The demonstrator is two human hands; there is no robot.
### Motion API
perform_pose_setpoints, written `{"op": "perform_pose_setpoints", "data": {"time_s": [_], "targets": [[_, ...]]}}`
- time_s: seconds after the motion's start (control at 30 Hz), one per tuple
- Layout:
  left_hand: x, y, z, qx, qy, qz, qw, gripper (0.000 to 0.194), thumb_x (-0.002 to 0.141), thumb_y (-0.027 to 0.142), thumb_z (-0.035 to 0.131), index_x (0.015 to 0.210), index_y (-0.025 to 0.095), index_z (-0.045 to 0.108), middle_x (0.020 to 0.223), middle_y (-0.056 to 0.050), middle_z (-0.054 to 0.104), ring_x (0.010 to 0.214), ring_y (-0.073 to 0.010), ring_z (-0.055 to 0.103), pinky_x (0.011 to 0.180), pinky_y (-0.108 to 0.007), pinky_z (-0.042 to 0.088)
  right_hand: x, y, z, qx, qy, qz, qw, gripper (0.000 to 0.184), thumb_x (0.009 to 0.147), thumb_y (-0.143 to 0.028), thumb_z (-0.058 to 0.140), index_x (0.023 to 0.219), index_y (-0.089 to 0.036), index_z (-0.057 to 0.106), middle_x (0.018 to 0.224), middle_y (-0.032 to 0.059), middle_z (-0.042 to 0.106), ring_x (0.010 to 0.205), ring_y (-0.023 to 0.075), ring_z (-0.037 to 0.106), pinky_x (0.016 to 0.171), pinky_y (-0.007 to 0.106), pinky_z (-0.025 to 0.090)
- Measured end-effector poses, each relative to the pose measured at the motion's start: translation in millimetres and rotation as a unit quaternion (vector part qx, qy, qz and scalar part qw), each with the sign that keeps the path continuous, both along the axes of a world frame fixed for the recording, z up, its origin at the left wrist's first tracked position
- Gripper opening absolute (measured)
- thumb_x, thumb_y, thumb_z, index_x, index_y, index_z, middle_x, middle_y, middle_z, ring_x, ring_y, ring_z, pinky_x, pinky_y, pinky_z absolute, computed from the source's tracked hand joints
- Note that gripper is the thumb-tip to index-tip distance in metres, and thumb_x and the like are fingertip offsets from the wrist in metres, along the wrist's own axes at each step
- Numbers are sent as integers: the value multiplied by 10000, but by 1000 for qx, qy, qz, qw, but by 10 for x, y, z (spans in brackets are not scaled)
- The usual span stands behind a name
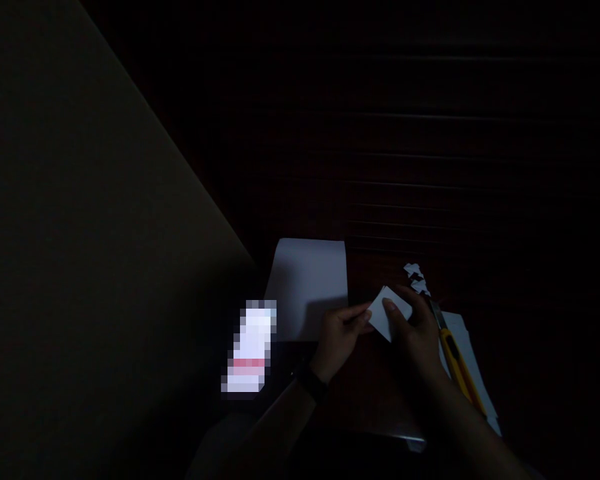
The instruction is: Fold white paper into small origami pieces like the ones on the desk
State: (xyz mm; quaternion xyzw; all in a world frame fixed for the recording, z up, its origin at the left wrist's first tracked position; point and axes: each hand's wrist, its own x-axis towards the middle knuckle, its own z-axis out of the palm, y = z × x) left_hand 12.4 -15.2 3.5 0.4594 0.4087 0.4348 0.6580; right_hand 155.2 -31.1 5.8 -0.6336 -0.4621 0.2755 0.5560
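Observation:
Between my two hands is a small folded piece of white paper, held with one corner pointing up. My left hand, with a dark band at the wrist, pinches its left corner between thumb and fingers. The thumb of my right hand presses on the paper's face, with the fingers curled behind its right side. Just right of that hand lies a yellow utility knife, its metal blade showing, on top of some white paper sheets. My right forearm partly covers them.
A larger white sheet lies left of my hands. A brightly lit, blurred-out screen stands at the lower left. Several small folded paper pieces lie beyond my right hand. The surroundings are very dark, with a plain wall on the left.

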Motion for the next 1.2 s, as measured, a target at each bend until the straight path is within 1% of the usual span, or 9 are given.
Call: {"op": "perform_pose_setpoints", "data": {"time_s": [0.1,0.2,0.37,0.53,0.7,0.8,0.97,1.1,1.2], "targets": [[0,2,4,3,12,-1,1000,392,769,380,602,1082,147,638,1045,-98,668,818,-226,663,740,-365,555,15,0,3,-16,-20,5,1000,365,787,-353,588,1122,-210,582,1123,87,618,1008,256,567,833,410,452],[-4,24,10,20,37,5,999,380,768,375,602,1075,153,641,1036,-95,672,818,-223,660,697,-344,560,17,-17,19,-25,-40,29,998,340,788,-348,588,1102,-219,603,1082,76,642,977,251,584,827,401,458],[-40,86,30,82,92,27,992,344,772,340,605,1072,176,642,1033,-79,677,912,-216,636,794,-328,519,15,-34,26,-27,-59,80,995,312,774,-361,603,1046,-213,638,1026,75,667,934,251,606,816,395,466],[-68,99,-3,106,142,28,984,317,801,349,561,1052,180,655,1023,-78,680,888,-216,643,775,-329,520,17,-24,27,-16,-81,132,988,300,798,-380,571,1050,-232,638,1053,61,656,976,231,590,857,377,444],[-11,31,-47,140,175,51,973,283,841,317,508,1055,202,652,1049,-55,671,930,-197,628,826,-318,498,1,-32,-4,-24,-100,119,988,273,830,-374,532,1048,-240,629,1038,56,653,958,222,589,837,368,447],[27,-18,-20,172,187,47,966,288,874,272,452,1102,224,621,1089,-37,652,974,-175,605,865,-301,473,-12,-39,-16,-23,-117,106,987,253,854,-350,503,1040,-233,627,1025,59,649,944,220,587,828,363,444],[59,-56,32,212,207,46,954,296,893,233,415,1120,221,604,1043,-45,648,929,-160,592,828,-287,474,-24,-51,5,-10,-130,90,987,223,857,-322,505,1015,-225,629,1002,55,649,941,216,583,830,351,439],[83,-75,43,214,204,43,954,295,891,241,421,1126,216,598,1022,-52,638,926,-164,579,827,-289,464,-46,-64,31,-3,-128,73,989,227,855,-329,500,1004,-214,626,998,63,651,940,223,584,826,361,440],[98,-102,58,204,191,40,959,303,891,245,417,1136,216,594,1010,-54,633,928,-169,574,826,-284,458,-65,-67,42,1,-130,29,991,275,840,-343,518,1068,-204,585,1042,75,635,964,234,573,831,376,434]]}}
